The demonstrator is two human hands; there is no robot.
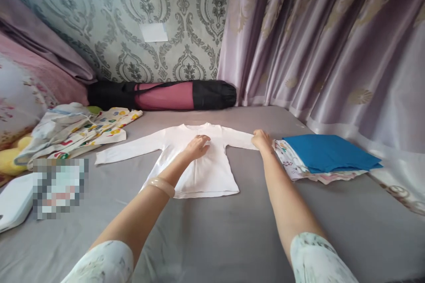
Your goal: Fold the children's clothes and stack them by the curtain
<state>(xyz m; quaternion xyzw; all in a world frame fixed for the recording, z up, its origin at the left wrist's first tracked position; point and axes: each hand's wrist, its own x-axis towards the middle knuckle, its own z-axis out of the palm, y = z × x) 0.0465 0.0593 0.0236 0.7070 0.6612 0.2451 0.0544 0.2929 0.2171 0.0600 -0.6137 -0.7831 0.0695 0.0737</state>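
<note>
A white long-sleeved shirt [212, 172] lies spread flat on the grey bed sheet [252, 230], its neckline away from me. My left hand [198, 146] is over the chest of the shirt, fingers stretched out; whether it touches the cloth is hard to tell. At the end of the right-hand sleeve, my right hand [261, 138] is closed with the cuff pinched in its fingers. The other sleeve stretches out to the left, untouched.
Folded clothes [332, 154], blue on top, are stacked at the right. Patterned clothes [109, 130] lie loosely at the left, near a white object [16, 199] and a blurred-out item [61, 188]. A black-and-red rolled bag [166, 95] rests along the wall. Curtains [299, 44] hang at the right.
</note>
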